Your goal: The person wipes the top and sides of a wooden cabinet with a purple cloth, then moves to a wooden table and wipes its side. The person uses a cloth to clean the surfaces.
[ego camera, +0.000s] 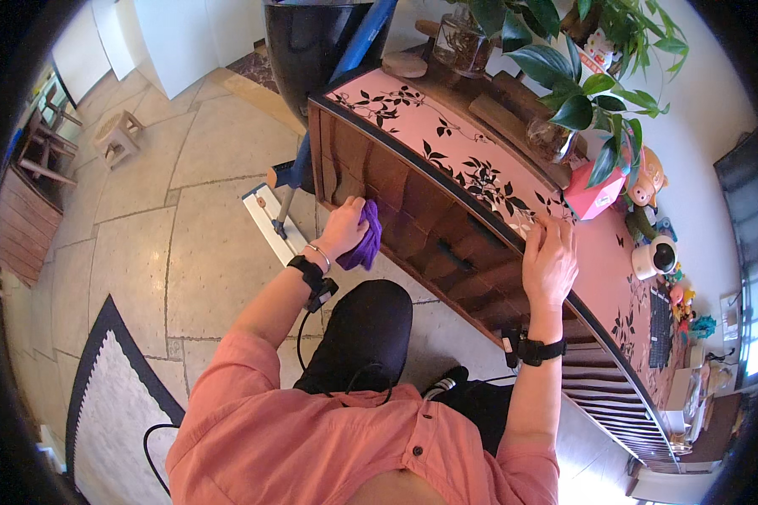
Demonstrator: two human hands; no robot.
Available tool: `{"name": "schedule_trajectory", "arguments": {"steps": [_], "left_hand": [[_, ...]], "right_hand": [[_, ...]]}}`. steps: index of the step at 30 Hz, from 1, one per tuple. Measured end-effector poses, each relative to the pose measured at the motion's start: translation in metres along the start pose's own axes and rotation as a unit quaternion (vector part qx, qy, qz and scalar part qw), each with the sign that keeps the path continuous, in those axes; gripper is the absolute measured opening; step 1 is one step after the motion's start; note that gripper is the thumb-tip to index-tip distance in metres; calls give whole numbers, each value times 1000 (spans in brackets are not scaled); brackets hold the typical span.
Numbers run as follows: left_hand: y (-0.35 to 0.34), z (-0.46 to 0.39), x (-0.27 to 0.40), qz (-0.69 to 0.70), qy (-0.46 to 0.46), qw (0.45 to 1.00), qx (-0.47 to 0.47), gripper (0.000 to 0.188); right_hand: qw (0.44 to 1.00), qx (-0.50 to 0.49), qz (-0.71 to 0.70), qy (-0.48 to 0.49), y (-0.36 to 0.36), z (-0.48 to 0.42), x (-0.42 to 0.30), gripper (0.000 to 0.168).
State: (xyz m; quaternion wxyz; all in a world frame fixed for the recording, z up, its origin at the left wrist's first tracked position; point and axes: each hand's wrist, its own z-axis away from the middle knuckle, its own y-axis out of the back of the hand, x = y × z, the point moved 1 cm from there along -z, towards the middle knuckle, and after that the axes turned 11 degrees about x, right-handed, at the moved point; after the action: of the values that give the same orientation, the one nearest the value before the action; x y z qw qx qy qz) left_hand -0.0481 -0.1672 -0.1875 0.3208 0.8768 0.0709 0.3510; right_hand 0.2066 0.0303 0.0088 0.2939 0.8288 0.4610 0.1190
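Observation:
My left hand [346, 228] is closed around a bunched purple cloth [367, 243], close to the dark brown wooden front [410, 208] of a long, low cabinet. Most of the cloth hangs from the outer side of the fist. My right hand [551, 262] rests its fingertips on the cabinet's pink top [439, 136], which has a black leaf pattern, right by the dark front edge. No object shows in the right hand, though the undersides of its fingers are hidden. A black strap with a small device sits on each wrist.
Beside the cabinet a flat mop [278, 224] with a blue handle leans by a large black pot [303, 57]. Glass vases with plants [464, 41], a pink box [594, 189], a white camera [655, 257] and a keyboard [660, 328] stand on top. A plastic stool [119, 136] is further off.

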Motion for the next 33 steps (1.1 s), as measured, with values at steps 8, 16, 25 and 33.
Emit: {"name": "schedule_trajectory", "arguments": {"steps": [8, 16, 25, 33], "left_hand": [[62, -68, 59, 67, -55, 942, 323, 33], [28, -28, -10, -44, 107, 978, 171, 33], [66, -91, 36, 65, -57, 929, 360, 50], [3, -32, -7, 12, 80, 967, 241, 51]], "right_hand": [[1000, -15, -6, -13, 4, 2, -1, 19], [1000, -9, -12, -5, 3, -1, -2, 20], [1000, 1, -15, 3, 2, 0, -4, 17], [1000, -5, -11, 3, 2, 1, -2, 17]]}}
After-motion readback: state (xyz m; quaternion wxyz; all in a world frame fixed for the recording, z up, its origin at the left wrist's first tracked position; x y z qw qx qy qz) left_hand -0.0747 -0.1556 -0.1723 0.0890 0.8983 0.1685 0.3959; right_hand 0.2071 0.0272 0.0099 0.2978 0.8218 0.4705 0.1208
